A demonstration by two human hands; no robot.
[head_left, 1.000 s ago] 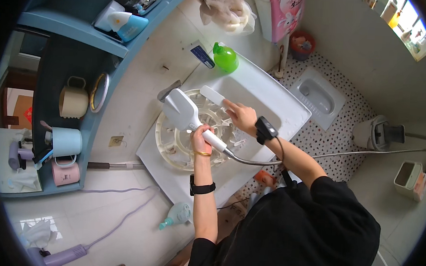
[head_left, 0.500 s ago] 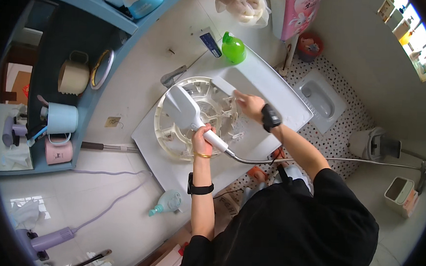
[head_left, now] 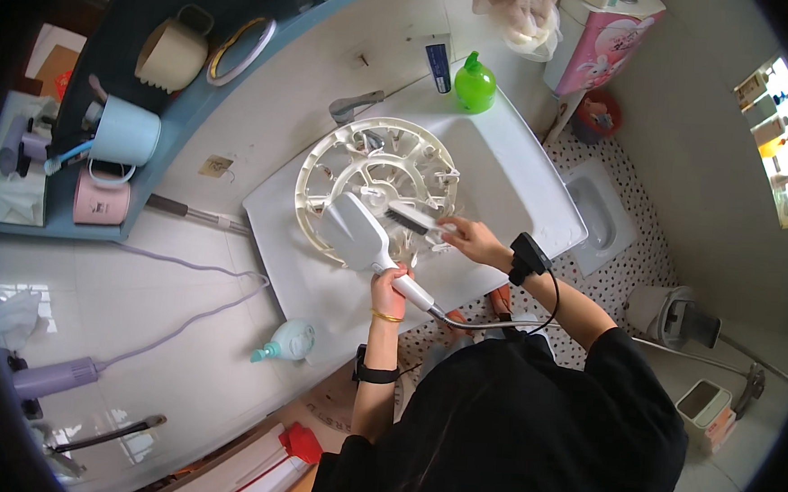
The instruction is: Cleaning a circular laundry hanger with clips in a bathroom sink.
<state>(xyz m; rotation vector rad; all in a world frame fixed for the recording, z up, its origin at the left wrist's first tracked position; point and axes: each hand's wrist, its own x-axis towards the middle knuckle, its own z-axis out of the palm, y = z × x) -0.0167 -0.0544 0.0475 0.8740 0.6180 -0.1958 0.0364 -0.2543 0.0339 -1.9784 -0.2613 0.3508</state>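
My left hand (head_left: 389, 291) is wrapped round the handle of a white shower head (head_left: 356, 233), its broad head over the lower left of a round, spoked off-white plastic frame (head_left: 304, 186). A metal hose (head_left: 488, 325) runs right from the handle. Between the fingers of my right hand (head_left: 479, 244) is a white-handled brush (head_left: 414, 218) with dark bristles, held over the middle of the frame. Whether the bristles touch the frame I cannot tell. The frame rests in the left part of a white sink (head_left: 271, 261), partly hidden by the shower head and brush.
A metal tap (head_left: 356, 107) stands behind the frame. At the back are a green bottle (head_left: 474, 87) and a dark blue box (head_left: 437, 66). A pale teal pump bottle (head_left: 287, 340) is by the near left corner. Blue shelves (head_left: 181, 120) with cups lie left.
My right hand has brought the brush from the frame's far right rim toward its middle, turning the bristles into sight. The shower head stays in my left hand. The whole view has shifted.
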